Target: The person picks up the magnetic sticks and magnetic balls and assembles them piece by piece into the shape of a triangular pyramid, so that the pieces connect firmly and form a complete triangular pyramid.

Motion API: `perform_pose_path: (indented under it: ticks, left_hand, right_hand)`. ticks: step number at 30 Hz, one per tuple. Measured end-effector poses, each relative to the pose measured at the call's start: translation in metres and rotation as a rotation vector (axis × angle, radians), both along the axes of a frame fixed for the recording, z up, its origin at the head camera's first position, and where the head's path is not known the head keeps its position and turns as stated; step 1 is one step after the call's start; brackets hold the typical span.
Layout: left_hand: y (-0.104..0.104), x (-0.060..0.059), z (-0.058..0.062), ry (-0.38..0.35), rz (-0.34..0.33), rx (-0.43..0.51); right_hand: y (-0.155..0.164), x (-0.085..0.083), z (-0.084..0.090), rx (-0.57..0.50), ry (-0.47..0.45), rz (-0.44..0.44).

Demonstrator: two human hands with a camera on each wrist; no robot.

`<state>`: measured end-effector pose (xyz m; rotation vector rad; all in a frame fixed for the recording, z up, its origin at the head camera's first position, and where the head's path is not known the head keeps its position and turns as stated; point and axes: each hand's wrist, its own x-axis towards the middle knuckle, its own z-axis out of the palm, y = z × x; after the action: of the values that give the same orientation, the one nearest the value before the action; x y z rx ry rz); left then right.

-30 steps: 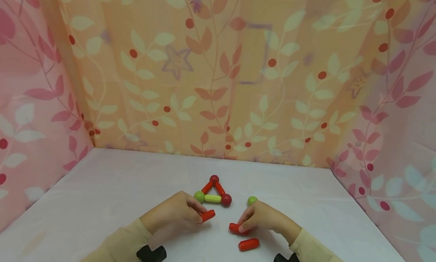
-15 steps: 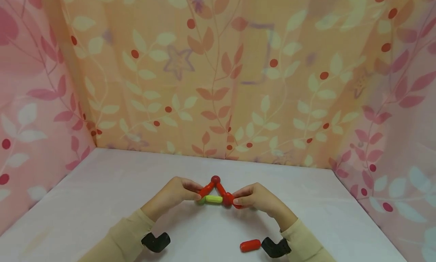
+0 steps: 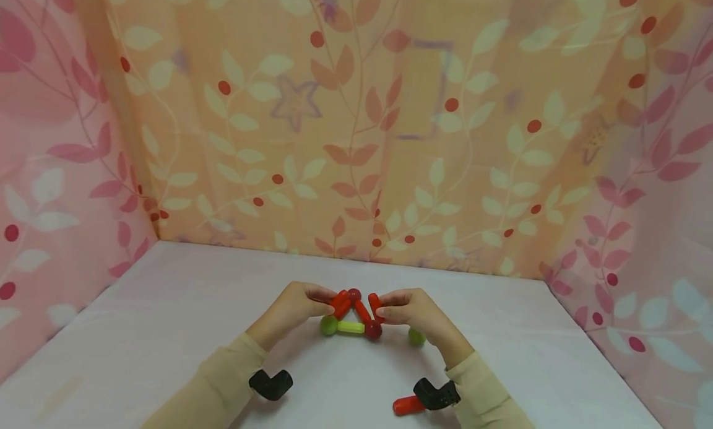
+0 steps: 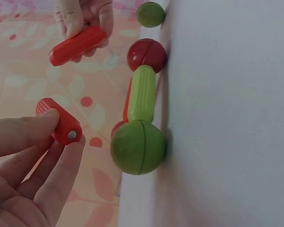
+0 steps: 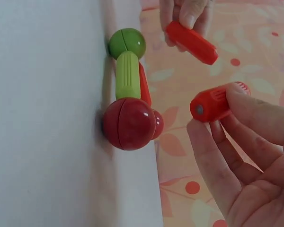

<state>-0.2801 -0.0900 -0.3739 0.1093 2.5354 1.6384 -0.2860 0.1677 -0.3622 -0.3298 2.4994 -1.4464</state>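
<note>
My left hand (image 3: pixel 301 300) pinches a red magnetic rod (image 4: pixel 57 118) between thumb and fingers, a silver dot showing on its end. Opposite it, my right hand (image 3: pixel 409 306) pinches a second red rod (image 5: pixel 213 103), also with a silver dot. Both rods are held up off the table, tilted. Between the hands a triangle lies on the table: a green ball (image 4: pixel 138 147), a red ball (image 5: pixel 129 124) and a far red ball (image 3: pixel 354 294), joined by a light green rod (image 3: pixel 351 327) and two red rods. In the head view, the left rod overlaps one side.
A loose green ball (image 3: pixel 416 337) sits to the right of the triangle, near the right forearm. Another red rod (image 3: pixel 408 406) lies at the front, partly behind the black wrist camera (image 3: pixel 436 394). Patterned cloth (image 3: pixel 356 187) walls the white table (image 3: pixel 211 274).
Both hands have moved forward from the front of the table to the triangle, carrying their red rods. Over the last half second the rods have risen and tilted more upright.
</note>
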Motion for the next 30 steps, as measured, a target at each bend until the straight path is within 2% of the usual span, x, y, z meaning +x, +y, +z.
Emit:
perform_pose_path:
  ticks: [11,21,30]
  left_hand:
    - [0.004,-0.001,-0.01,-0.013,0.055,0.047]
    - [0.006,-0.004,-0.011,0.004,0.077,0.07]
    - [0.009,-0.005,-0.016,-0.009,0.084,0.058]
  right_hand:
    - [-0.007,-0.003,-0.012,-0.073,0.021,-0.071]
    - [-0.007,-0.008,-0.02,-0.052,0.058,-0.073]
    - [-0.007,-0.009,-0.023,-0.054,0.035,-0.137]
